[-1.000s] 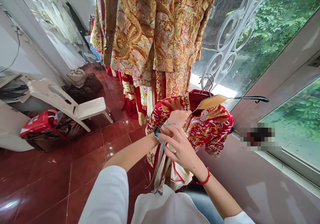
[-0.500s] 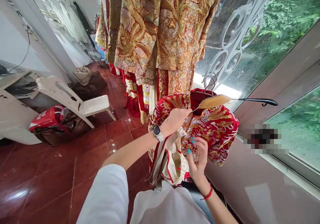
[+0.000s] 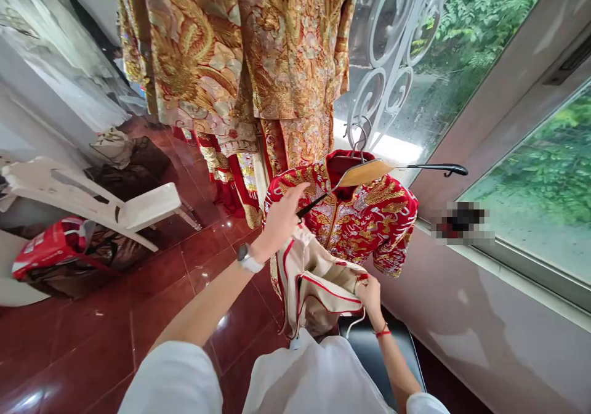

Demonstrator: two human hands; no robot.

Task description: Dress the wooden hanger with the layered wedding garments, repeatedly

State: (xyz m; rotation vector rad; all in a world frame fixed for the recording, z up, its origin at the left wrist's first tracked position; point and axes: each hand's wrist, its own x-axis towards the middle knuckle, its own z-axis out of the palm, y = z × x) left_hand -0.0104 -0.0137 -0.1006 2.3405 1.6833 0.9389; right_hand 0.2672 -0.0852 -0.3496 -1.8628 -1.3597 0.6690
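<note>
A cream cloth garment with red piping (image 3: pixel 332 291) hangs down in front of my lap. My right hand (image 3: pixel 369 294) is closed on its right edge, beside a dangling white cord. My left hand (image 3: pixel 279 226) is at its upper left part, index finger stretched out; the thumb and the other fingers are mostly hidden, and the grip seems to be on the cloth. Close by this hand is the black left tip of a hanger (image 3: pixel 364 172) with an orange-tan body. Behind the hanger hangs a red jacket with gold and silver embroidery (image 3: pixel 364 223).
Gold embroidered garments (image 3: pixel 290 50) hang at the back. A black seat (image 3: pixel 392 352) stands at lower right, beside the wall and window. To the left are a white chair (image 3: pixel 150 204) and a red bag (image 3: pixel 50 244) on red floor tiles (image 3: pixel 180 328).
My left hand has moved left along the hanger to its black tip. My right hand, earlier open beside the cream garment, now grips its edge and spreads it. The view has swung right.
</note>
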